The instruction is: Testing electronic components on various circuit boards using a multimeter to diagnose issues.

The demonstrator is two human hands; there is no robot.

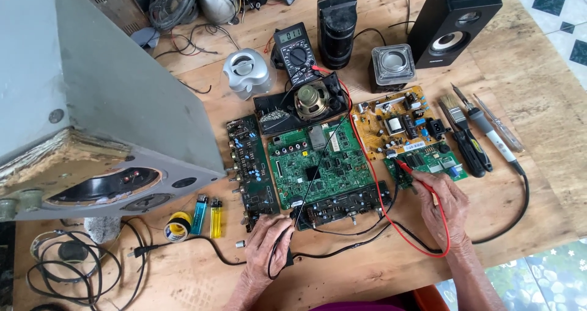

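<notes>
My left hand grips a black probe whose thin shaft reaches up across a large green circuit board. My right hand holds a red probe with its tip on a small green board below a yellow power board. Red and black leads run back to a black multimeter at the rear. A dark narrow board lies left of the green one, and another dark board lies along its front edge.
A big grey speaker cabinet fills the left. Loose speakers, a silver dome speaker, a bare speaker cone, a paintbrush, screwdrivers, a soldering iron, two lighters, a tape roll and tangled cables lie on the wooden table.
</notes>
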